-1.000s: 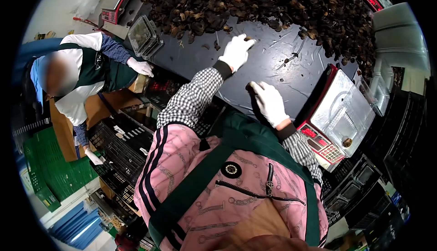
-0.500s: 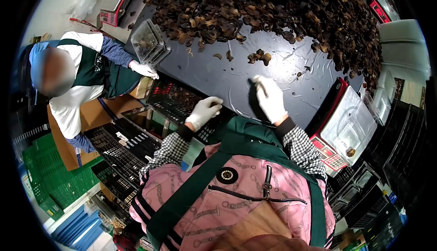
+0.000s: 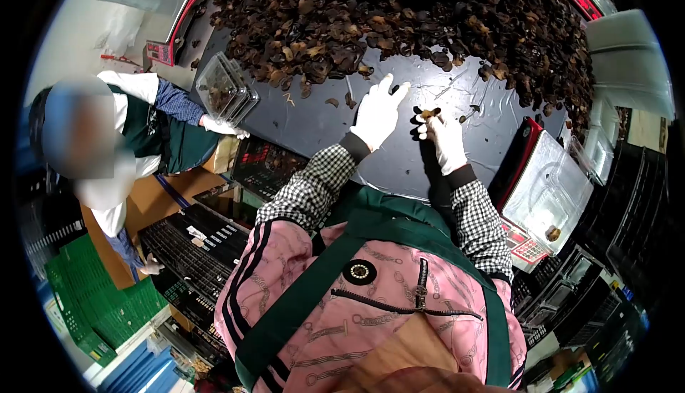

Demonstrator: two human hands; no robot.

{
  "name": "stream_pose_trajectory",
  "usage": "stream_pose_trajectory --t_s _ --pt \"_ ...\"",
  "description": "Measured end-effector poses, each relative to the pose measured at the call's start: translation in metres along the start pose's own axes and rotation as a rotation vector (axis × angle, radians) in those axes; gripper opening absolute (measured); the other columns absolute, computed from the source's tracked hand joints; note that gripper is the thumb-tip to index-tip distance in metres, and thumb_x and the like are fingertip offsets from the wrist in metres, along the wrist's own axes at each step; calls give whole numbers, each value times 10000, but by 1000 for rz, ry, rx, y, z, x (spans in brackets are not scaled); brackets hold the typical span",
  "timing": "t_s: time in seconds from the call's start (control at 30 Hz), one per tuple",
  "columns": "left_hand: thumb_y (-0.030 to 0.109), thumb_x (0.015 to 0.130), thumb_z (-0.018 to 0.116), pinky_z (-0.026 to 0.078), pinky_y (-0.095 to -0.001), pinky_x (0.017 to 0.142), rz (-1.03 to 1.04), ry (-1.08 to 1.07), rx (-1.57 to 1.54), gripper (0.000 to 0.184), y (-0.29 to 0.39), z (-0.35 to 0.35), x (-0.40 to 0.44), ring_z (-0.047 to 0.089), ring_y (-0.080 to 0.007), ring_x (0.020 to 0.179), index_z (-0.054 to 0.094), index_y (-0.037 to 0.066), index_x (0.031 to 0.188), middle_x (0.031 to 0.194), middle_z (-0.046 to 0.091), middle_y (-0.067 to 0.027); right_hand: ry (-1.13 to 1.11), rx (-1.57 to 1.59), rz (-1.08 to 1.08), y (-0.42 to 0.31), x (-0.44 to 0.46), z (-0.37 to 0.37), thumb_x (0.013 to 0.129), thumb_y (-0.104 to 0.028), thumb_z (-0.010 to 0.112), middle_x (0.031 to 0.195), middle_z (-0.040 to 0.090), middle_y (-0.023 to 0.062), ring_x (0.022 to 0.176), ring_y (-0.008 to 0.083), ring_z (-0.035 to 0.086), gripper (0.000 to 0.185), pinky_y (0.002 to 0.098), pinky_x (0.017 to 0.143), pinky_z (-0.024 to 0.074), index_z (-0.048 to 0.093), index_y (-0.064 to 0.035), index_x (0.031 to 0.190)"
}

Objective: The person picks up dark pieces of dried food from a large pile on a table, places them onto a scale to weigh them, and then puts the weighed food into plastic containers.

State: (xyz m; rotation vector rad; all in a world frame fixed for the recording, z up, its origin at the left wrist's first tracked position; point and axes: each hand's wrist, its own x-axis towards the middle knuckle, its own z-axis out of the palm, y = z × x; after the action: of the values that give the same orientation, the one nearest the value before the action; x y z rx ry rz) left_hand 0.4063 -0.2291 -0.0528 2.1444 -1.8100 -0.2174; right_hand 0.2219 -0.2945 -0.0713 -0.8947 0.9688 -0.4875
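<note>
My right hand (image 3: 446, 143), in a white glove, has its fingers bent around a small wood ear mushroom piece (image 3: 429, 113) just above the dark table. Left of it, my left hand (image 3: 378, 116), gloved too, stretches its fingers toward the pile. Between its thumb and forefinger shows a dark spot; whether it is a mushroom piece or the table behind, I cannot tell. The big pile of dark brown wood ear mushrooms (image 3: 321, 29) lies beyond both hands, with loose pieces such as one small curl (image 3: 332, 102) in front.
A red scale (image 3: 546, 186) with a clear container and one piece on it stands at the right. Clear plastic boxes (image 3: 221, 90) sit at the table's left corner, touched by a co-worker's gloved hand (image 3: 225, 128). Black crates (image 3: 189, 240) are stacked at lower left, green crates (image 3: 100, 289) beyond.
My left hand has moved from the table's near edge up and right over the table. My right hand has shifted right and now holds a piece; the small cluster on the table is gone.
</note>
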Motion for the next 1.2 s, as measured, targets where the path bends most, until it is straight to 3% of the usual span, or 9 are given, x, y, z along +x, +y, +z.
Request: stream_pose_trajectory --t_s 0.17,0.2,0.33,0.43,0.53,0.63,0.73,0.97,1.2 --pt "18 822 575 493 -416 883 6 178 -441 244 -12 34 16 604 -330 1004 679 65 1037 1032 656 -142 -128 560 80 8 -15 -17 773 -1 475 1190 594 166 938 296 657 571 393 788 585 551 -4 1338" --pt "28 825 592 494 -418 881 45 172 -491 201 5 11 17 619 -336 957 684 55 1001 965 665 -134 -145 572 76 -3 -23 -10 838 -93 537 1194 597 147 979 315 652 503 432 827 582 562 -34 1337" --pt "221 871 681 443 -393 1043 78 -201 -760 456 51 -36 3 528 -338 1265 604 76 1297 1321 572 -198 -206 836 126 -12 -34 7 998 -409 532 1126 636 123 978 275 661 525 459 844 576 524 10 1314" --pt "344 836 717 290 -509 1150 61 22 -365 640 25 -59 30 374 -379 1395 529 77 1387 1465 450 -214 -101 809 256 4 -38 -1 1014 -406 531 961 680 97 792 209 617 465 335 641 515 615 15 1193" --pt "349 791 742 313 -544 1112 -375 616 -2 695 -56 -60 60 400 -435 1308 508 26 1361 1397 462 -261 -50 758 300 14 -54 -18 1012 -361 545 820 652 65 626 178 558 329 296 522 423 646 -55 945" --pt "568 807 726 228 -655 1127 -973 528 -214 997 -120 -63 65 210 -497 1433 249 98 1546 1584 159 -287 -71 759 275 3 -71 -24 1003 -312 560 825 639 49 626 174 565 255 280 523 415 618 -92 887" --pt "636 780 726 290 -601 1134 -1208 418 -187 1017 -127 -49 80 268 -477 1424 311 99 1537 1579 205 -277 -123 718 182 4 -80 -33 995 -279 571 1003 655 104 819 196 630 262 305 592 499 630 -25 1018" --pt "447 799 738 384 -557 1016 -750 385 -332 622 -90 -21 85 452 -428 1218 560 132 1305 1331 454 -249 -194 631 37 -5 -68 -26 983 -277 602 1219 627 129 1018 250 658 293 349 720 583 643 -7 1089" --pt "415 807 731 297 -581 1097 -358 167 -195 619 7 13 72 291 -478 1386 570 187 1360 1523 302 -301 44 221 23 -18 -56 -23 991 -223 598 795 628 33 656 98 556 229 234 557 422 678 -8 985"
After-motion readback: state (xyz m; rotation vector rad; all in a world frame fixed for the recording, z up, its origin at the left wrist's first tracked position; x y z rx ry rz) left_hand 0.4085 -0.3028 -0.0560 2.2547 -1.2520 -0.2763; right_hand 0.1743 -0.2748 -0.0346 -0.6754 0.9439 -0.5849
